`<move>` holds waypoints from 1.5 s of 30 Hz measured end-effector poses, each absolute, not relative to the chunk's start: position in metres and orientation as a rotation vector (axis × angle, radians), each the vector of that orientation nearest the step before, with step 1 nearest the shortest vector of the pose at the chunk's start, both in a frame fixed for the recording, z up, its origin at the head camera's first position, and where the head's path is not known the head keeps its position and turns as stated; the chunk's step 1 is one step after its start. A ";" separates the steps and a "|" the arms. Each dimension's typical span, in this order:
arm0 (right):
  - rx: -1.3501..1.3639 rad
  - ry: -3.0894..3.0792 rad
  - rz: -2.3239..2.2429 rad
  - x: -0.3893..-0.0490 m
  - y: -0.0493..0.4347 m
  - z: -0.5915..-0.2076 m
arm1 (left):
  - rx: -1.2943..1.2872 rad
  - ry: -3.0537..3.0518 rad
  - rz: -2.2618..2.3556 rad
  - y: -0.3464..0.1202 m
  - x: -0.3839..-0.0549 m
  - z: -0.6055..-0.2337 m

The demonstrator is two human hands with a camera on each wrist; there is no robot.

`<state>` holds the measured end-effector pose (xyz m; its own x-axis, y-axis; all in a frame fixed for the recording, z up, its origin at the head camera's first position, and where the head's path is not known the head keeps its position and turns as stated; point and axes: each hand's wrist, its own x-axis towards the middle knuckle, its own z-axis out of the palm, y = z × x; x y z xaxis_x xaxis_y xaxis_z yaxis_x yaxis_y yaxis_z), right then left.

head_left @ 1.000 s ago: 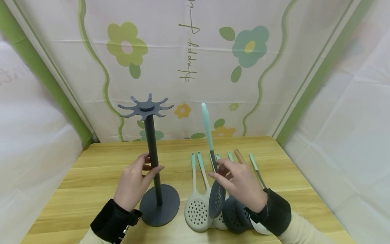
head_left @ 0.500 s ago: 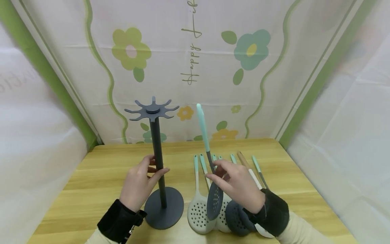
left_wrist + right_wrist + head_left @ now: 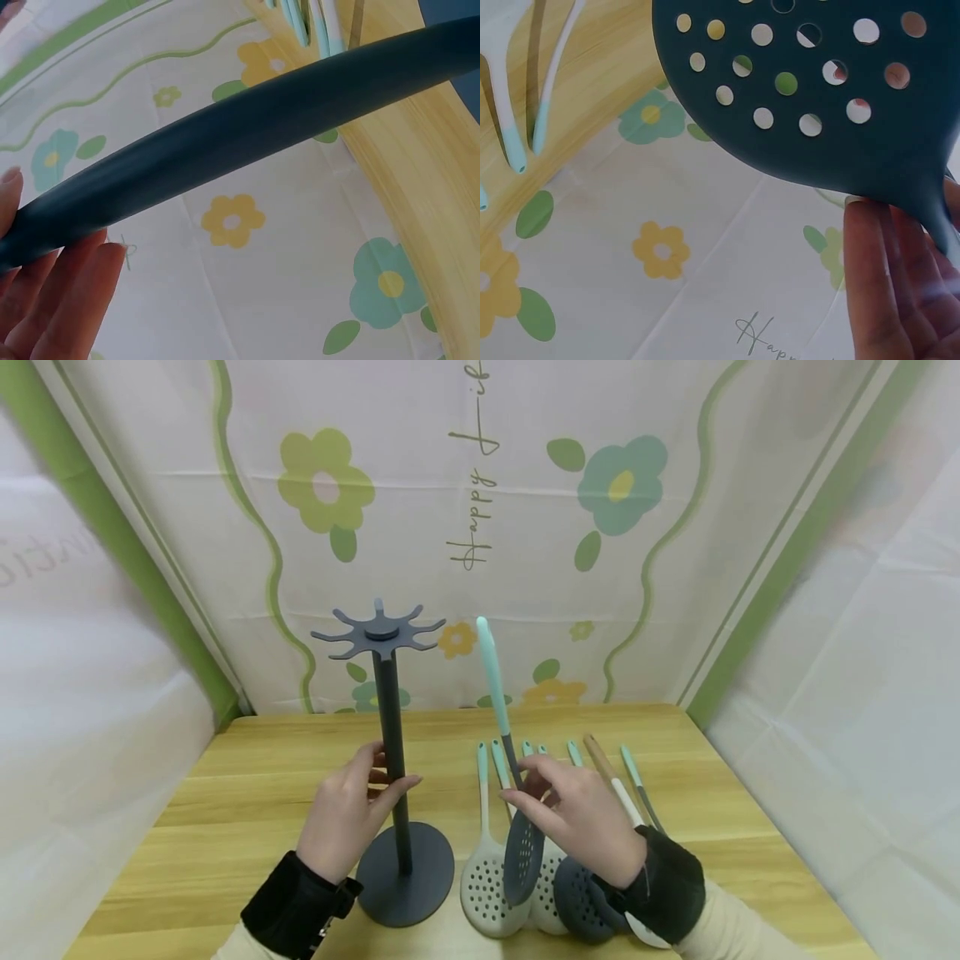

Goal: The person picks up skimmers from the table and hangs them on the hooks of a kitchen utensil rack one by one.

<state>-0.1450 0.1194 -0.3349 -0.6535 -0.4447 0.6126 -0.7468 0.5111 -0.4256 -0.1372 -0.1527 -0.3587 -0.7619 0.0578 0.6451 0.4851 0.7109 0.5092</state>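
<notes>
One skimmer (image 3: 503,725) has edged left, nearer the stand (image 3: 392,727) held by the left grip (image 3: 350,814), and is pinched by the right grip (image 3: 581,818) at the frame's lower centre, mint handle (image 3: 492,672) up, dark head (image 3: 523,867) perforated.

The right hand (image 3: 579,817) hides part of the dark skimmer (image 3: 516,881), and the black wristband (image 3: 667,885) covers part of the wooden-handled utensil (image 3: 621,793) at right.
</notes>
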 end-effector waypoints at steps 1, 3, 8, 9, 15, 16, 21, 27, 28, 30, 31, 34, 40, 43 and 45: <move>0.982 -2.329 0.957 -0.145 0.119 -0.335 | -0.419 -2.309 -0.925 -0.153 -0.137 -0.359; 0.984 -2.332 0.960 -0.145 0.119 -0.335 | -0.438 -2.318 -0.949 -0.154 -0.137 -0.360; 0.985 -2.326 0.943 -0.147 0.117 -0.336 | -0.460 -2.361 -0.991 -0.156 -0.136 -0.363; 0.986 -2.322 0.941 -0.148 0.117 -0.336 | -0.470 -2.367 -0.992 -0.156 -0.136 -0.363; 0.995 -2.311 0.957 -0.150 0.113 -0.335 | -0.556 -2.362 -1.006 -0.156 -0.134 -0.364; 0.996 -2.313 0.960 -0.150 0.113 -0.334 | -0.559 -2.359 -1.013 -0.156 -0.134 -0.363; 0.986 -2.322 0.973 -0.150 0.111 -0.333 | -0.538 -2.346 -1.037 -0.155 -0.134 -0.362; 1.001 -2.295 0.967 -0.151 0.107 -0.332 | -0.514 -2.338 -1.059 -0.155 -0.135 -0.364; 1.005 -2.289 0.962 -0.151 0.106 -0.331 | -0.510 -2.337 -1.059 -0.155 -0.135 -0.365; 1.015 -2.282 0.963 -0.151 0.105 -0.331 | -0.509 -2.329 -1.057 -0.155 -0.135 -0.365; 1.020 -2.280 0.964 -0.152 0.105 -0.330 | -0.512 -2.321 -1.056 -0.155 -0.135 -0.366; 1.031 -2.277 0.968 -0.153 0.104 -0.330 | -0.522 -2.304 -1.054 -0.155 -0.134 -0.366; 1.041 -2.281 0.968 -0.154 0.102 -0.329 | -0.526 -2.299 -1.058 -0.155 -0.135 -0.367; 1.038 -2.288 0.967 -0.153 0.101 -0.328 | -0.524 -2.299 -1.054 -0.154 -0.135 -0.366; 1.040 -2.292 0.970 -0.153 0.101 -0.327 | -0.525 -2.294 -1.051 -0.154 -0.135 -0.366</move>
<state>-0.1532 0.1007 -0.3270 -0.6198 -0.4687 0.6294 -0.7781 0.4710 -0.4156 -0.1352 -0.1543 -0.3659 -0.7686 0.1164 0.6290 0.5524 0.6165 0.5610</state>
